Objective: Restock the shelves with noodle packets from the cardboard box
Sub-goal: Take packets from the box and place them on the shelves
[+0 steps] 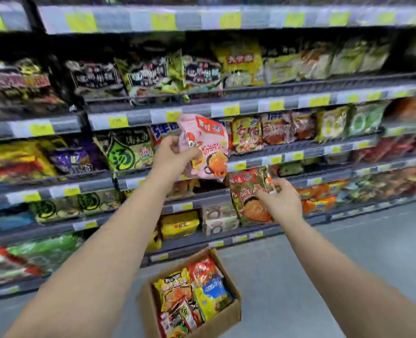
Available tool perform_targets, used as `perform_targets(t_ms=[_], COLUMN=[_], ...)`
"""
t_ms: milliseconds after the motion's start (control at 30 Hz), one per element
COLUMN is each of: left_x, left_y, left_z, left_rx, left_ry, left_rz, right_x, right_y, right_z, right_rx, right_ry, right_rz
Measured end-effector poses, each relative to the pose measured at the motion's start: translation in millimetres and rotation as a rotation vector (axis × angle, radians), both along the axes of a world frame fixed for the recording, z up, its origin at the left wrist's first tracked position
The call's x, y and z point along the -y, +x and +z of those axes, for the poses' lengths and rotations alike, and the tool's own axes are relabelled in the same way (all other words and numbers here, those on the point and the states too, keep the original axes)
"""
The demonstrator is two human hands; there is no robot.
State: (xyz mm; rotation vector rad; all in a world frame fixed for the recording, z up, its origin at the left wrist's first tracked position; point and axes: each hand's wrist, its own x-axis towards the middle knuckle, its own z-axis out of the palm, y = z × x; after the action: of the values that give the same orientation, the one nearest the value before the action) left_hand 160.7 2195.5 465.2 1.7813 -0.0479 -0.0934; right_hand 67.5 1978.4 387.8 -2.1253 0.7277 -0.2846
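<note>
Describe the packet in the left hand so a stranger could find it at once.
Look at the grey store shelves. Before their middle, the left hand grips a raised packet. It alone is pale pink with a red label on top.

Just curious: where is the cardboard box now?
In the head view, the cardboard box sits on the floor, bottom centre, between the forearms, before the shelves.
</note>
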Motion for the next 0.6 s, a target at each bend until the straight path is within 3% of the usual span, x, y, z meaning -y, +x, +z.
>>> perform_targets(t_ms=[267, 600], left_x=[79.8, 183.2], left_y=[-1.6, 1.9], left_z=[104.5, 177.4], left_rx=[0.275, 0.492], left_ry=[-0.079, -0.161], left_rz=[0.025, 0.221], right_x=[104.2, 208.6], right_y=[7.1, 38.3], right_z=[121.9, 214.9], right_rx=[0.290, 0.628], right_ry=[-0.102, -0.024], right_rz=[-0.025, 0.029])
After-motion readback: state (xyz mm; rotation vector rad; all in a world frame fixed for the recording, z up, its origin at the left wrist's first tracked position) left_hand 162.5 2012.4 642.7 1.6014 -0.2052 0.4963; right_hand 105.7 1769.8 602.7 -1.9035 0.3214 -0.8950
